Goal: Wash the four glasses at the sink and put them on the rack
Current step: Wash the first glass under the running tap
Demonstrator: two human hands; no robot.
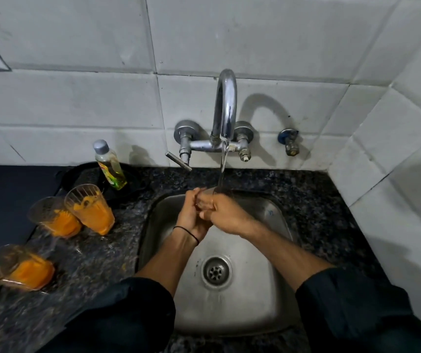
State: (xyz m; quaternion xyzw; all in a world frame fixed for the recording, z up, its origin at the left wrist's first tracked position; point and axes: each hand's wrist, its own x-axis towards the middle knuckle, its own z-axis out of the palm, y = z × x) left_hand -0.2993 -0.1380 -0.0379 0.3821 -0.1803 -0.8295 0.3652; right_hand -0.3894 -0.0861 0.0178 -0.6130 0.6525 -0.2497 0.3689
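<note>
Glass in work: clear glass [205, 200] is being held over the sink [275, 217], just under the tap [226, 108]; the stream [222, 164] is striking its upper edge.
Left hand: left hand [191, 212] is gripping the glass from the sink's left, fingers curled round it.
Right hand: right hand [226, 215] is clasping the same glass from the sink's right.
Glasses waiting: back glass [91, 208], middle glass [54, 216] and front glass [22, 267] are standing left of the sink on the tabletop [97, 250], all orange-smeared.
Soap: soap bottle [110, 165] is standing beyond the sink's back-left corner.
Rack: not showing clearly.
Step, as judged: first of four is being rinsed.
Method advised: keeping one hand firmly round the wet wall while the other is rubbing inside; turning the mouth into the stream; staying low over the sink, since the glass is likely slippery.
</note>
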